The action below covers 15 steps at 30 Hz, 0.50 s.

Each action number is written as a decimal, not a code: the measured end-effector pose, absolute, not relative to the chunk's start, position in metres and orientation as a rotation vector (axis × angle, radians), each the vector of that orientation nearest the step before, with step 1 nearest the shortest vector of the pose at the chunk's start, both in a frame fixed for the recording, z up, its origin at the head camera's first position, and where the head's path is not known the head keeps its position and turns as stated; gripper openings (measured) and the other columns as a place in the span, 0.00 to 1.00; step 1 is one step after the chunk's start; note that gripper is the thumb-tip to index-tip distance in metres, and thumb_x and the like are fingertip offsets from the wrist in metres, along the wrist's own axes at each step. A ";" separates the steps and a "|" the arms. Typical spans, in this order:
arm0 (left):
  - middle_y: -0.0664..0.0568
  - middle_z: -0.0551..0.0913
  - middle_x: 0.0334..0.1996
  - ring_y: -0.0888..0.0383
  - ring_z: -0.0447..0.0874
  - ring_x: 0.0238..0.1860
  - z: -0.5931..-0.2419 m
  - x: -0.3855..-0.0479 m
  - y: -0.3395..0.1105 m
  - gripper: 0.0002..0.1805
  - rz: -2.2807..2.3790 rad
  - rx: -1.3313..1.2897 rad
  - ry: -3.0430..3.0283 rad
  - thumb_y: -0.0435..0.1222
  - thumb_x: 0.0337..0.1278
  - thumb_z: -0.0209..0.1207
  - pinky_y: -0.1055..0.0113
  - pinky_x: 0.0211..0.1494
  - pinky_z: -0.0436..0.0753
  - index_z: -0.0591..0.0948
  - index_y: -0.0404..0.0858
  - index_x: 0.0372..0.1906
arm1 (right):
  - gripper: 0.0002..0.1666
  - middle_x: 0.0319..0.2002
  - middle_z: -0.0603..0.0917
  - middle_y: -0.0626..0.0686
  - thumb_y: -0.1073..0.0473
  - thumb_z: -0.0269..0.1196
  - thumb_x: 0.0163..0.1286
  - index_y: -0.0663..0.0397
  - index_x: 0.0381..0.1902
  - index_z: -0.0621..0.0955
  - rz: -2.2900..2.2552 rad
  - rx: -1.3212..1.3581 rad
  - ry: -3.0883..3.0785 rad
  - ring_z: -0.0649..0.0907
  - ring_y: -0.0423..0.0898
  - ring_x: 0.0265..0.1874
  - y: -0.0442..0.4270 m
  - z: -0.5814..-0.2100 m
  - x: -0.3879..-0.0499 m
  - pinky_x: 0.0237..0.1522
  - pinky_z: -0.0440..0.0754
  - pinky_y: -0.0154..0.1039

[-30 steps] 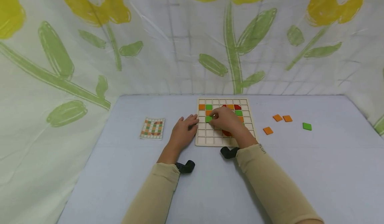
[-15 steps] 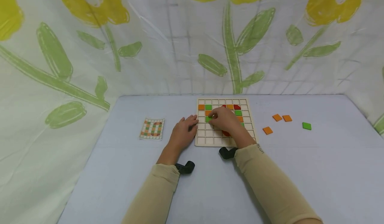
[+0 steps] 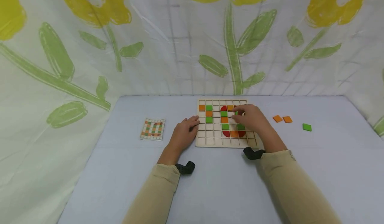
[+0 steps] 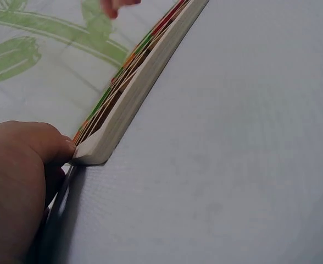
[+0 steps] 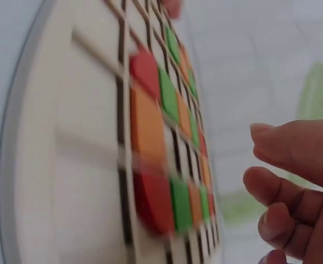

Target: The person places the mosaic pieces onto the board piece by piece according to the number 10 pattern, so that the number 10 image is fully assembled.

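A pale wooden grid board (image 3: pixel 209 141) lies on the table, with red, orange and green pieces in some of its cells. My left hand (image 3: pixel 183 134) rests beside the board's left edge, its fingers extended. In the left wrist view the thumb (image 4: pixel 54 144) touches the board's corner. Over the right part of the board hovers my right hand (image 3: pixel 250 117). The right wrist view shows gaps between its thumb and bent fingers (image 5: pixel 277 184), with nothing held. A green tile (image 3: pixel 209 120) sits in a cell on the board's left side, below an orange tile (image 3: pixel 209 114).
A small printed pattern card (image 3: pixel 152 129) lies left of the board. To the right are two orange tiles (image 3: pixel 277 118) and a loose green tile (image 3: pixel 307 127). A flower-patterned cloth (image 3: pixel 150 67) hangs behind the table.
My right hand has left the green tile on the left of the board and moved right. The right forearm now covers the nearest loose orange tile. The left hand stays in place.
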<state>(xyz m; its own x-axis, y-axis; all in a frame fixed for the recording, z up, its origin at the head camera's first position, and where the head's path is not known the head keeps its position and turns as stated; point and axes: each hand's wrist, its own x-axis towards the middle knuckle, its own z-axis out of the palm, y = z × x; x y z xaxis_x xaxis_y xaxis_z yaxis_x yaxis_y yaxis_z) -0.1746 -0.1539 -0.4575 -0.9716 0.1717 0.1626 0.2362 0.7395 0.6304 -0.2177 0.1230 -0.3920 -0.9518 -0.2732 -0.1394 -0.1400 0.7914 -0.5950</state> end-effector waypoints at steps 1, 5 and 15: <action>0.57 0.76 0.66 0.59 0.71 0.69 -0.458 -0.174 -0.154 0.17 -1.048 -0.327 -2.848 0.37 0.69 0.56 0.61 0.77 0.63 0.82 0.41 0.59 | 0.23 0.44 0.81 0.57 0.50 0.61 0.70 0.52 0.59 0.81 -0.891 -0.292 2.775 0.76 0.52 0.37 0.134 -0.390 -0.216 0.31 0.76 0.38; 0.58 0.76 0.66 0.58 0.71 0.69 -0.458 -0.174 -0.153 0.17 -1.045 -0.317 -2.850 0.37 0.68 0.57 0.59 0.77 0.64 0.82 0.41 0.59 | 0.25 0.47 0.80 0.58 0.48 0.61 0.71 0.53 0.60 0.79 -0.865 -0.156 2.827 0.75 0.54 0.42 0.174 -0.385 -0.205 0.32 0.76 0.38; 0.58 0.76 0.66 0.49 0.70 0.70 -0.459 -0.174 -0.155 0.17 -1.066 -0.309 -2.839 0.38 0.69 0.56 0.55 0.76 0.66 0.83 0.42 0.59 | 0.29 0.50 0.79 0.61 0.46 0.61 0.70 0.56 0.62 0.77 -0.834 -0.073 2.834 0.77 0.56 0.46 0.233 -0.393 -0.193 0.36 0.75 0.37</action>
<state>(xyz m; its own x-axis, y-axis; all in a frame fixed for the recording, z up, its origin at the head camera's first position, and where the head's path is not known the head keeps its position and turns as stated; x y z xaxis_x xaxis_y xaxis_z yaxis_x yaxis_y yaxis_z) -0.1743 -0.1548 -0.4593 -0.9751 0.1556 0.1578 0.2210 0.7353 0.6407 -0.1926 0.2328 -0.3926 -0.9815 -0.0992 -0.1641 0.0056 0.8407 -0.5415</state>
